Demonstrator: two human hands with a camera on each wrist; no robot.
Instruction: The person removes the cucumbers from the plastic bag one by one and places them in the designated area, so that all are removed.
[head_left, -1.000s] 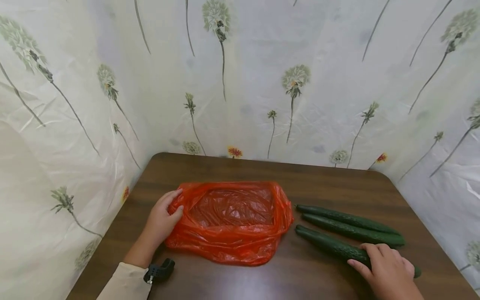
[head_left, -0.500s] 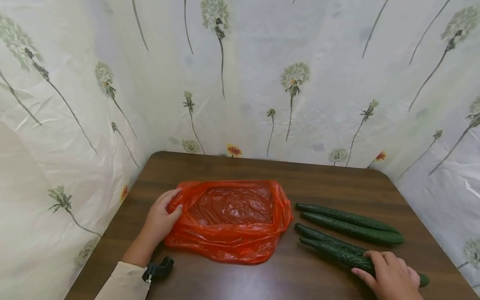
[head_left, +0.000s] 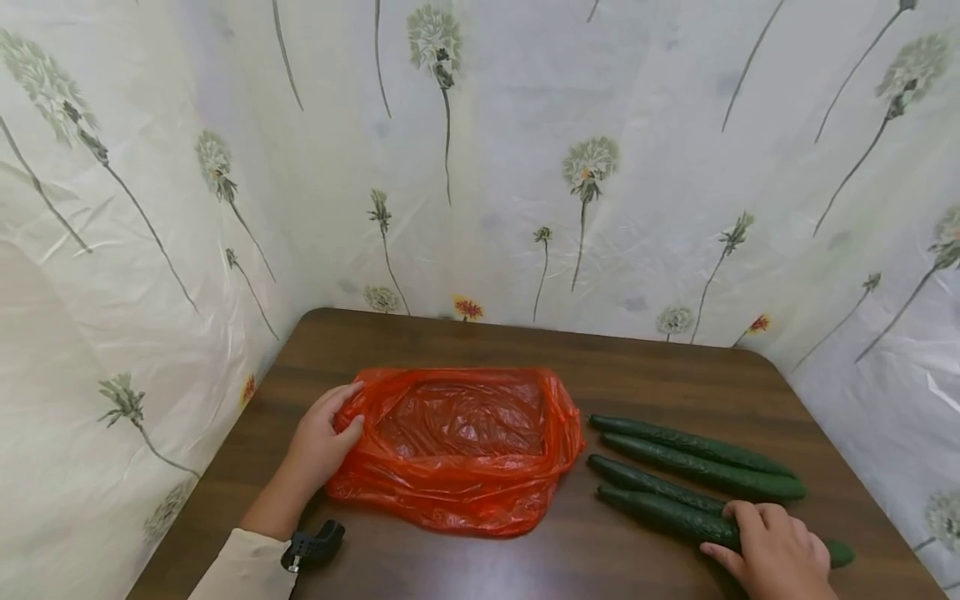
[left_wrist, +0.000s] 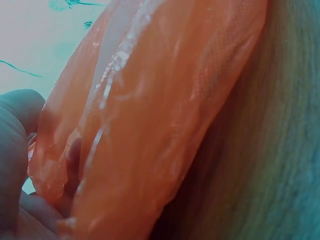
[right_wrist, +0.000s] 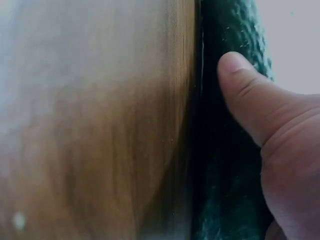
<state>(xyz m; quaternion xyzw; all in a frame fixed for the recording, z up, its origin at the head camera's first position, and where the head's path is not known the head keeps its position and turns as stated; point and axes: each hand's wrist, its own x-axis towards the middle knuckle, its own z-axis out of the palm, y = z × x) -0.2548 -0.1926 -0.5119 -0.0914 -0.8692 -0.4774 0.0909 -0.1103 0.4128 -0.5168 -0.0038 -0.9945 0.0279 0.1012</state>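
My left hand (head_left: 318, 442) holds the left edge of a thin red plastic bag (head_left: 442, 496) in the head view. The bag lies around a rectangular hollow shape on the table. In the left wrist view the thumb and fingers (left_wrist: 37, 212) are on either side of the bag's film (left_wrist: 145, 125). At the lower right, my right hand (head_left: 780, 550) grips the nearest long green cucumber (head_left: 667, 517) from above, close to its right end. Its thumb (right_wrist: 245, 82) presses along the cucumber's side. Another cucumber (head_left: 645, 482) lies right beside it.
Two more cucumbers (head_left: 697, 443) lie side by side farther back, right of the bag. The brown wooden table (head_left: 450, 333) has rounded far corners and meets flower-printed wall sheeting (head_left: 495, 167). A black strap device (head_left: 313, 546) sits at the left wrist.
The right hand's cucumber has shifted slightly toward the person, and the cucumber beside it has come into sight. The left hand and bag stay in place.
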